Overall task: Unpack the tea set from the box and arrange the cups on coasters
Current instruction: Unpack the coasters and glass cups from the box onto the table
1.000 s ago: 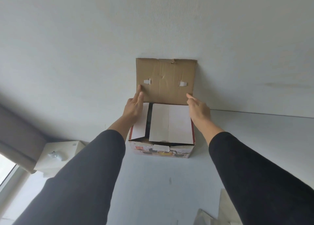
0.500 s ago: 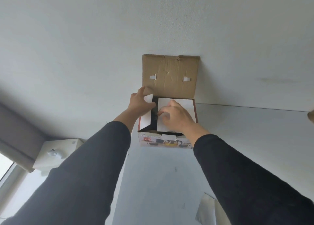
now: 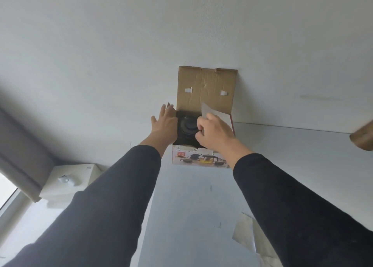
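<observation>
From the head camera, the box (image 3: 201, 155) stands on a white table (image 3: 201, 206), pushed back against the wall, and everything else is placed around it. Its brown cardboard lid (image 3: 205, 89) is flipped up and leans on the wall, showing two small white tabs. The front panel carries printed pictures of a teapot and cups.

The left hand (image 3: 164, 123) lies flat against the box's left edge, fingers straight and slightly spread, pressing the side flap outward — it grips nothing. The right hand (image 3: 217, 134) is over the open top, fingers curled, pinching the white paper sheet (image 3: 214, 112) and lifting it up towards the lid at the box's right half. Under the raised sheet, in the left half of the box, a dark round teapot lid (image 3: 188, 124) sits in black packing.

Both arms wear dark sleeves. Nearer than the box, at the right, crumpled white paper (image 3: 254, 240) lies on the table. Left of the box and lower, a white cabinet (image 3: 68, 184) stands beside a grey curtain (image 3: 18, 155). At the far right edge, level with the box, part of a brown object (image 3: 363, 139) shows — too blurred to tell.
</observation>
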A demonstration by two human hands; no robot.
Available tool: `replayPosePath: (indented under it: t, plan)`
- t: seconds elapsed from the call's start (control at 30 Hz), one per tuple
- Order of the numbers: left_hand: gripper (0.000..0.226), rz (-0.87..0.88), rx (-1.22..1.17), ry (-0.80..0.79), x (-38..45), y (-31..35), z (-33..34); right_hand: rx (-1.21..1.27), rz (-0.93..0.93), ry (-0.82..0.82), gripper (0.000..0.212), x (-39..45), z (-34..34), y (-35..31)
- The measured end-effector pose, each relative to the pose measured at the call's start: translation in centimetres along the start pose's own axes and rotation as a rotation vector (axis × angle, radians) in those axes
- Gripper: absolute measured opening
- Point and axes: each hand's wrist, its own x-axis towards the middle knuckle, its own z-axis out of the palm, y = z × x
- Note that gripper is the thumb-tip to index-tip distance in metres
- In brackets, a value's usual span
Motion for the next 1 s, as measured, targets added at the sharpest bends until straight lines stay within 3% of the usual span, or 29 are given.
replayPosePath:
  t: [0.1,0.27,0.4,0.63,0.9,1.0]
  plan:
    - [0.053,0.007,0.104,-0.028,-1.3,0.1,0.6,-0.098,0.049,0.127,0.013,-1.3,-1.4,0.4]
    - [0.035,-0.061,0.161,-0.200,-3.1,2.2,0.3,-0.228,0.124,0.222,0.032,-3.1,-3.1,1.5]
    - [0.051,-0.191,0.084,-0.274,-3.8,3.9,0.8,-0.313,0.234,0.250,0.036,-4.6,-3.7,3.4]
    - [0.071,-0.282,-0.102,-0.254,-5.7,5.1,2.1,-0.264,0.510,0.049,0.042,-8.3,-1.0,7.7]
    - [0.058,-0.354,-0.093,-0.272,-5.1,6.3,2.4,-0.303,0.562,-0.114,0.043,-9.0,0.6,9.3]
    - [0.050,-0.325,-0.045,-0.181,-4.8,6.1,2.7,-0.246,0.585,-0.262,0.046,-8.4,0.8,9.9]
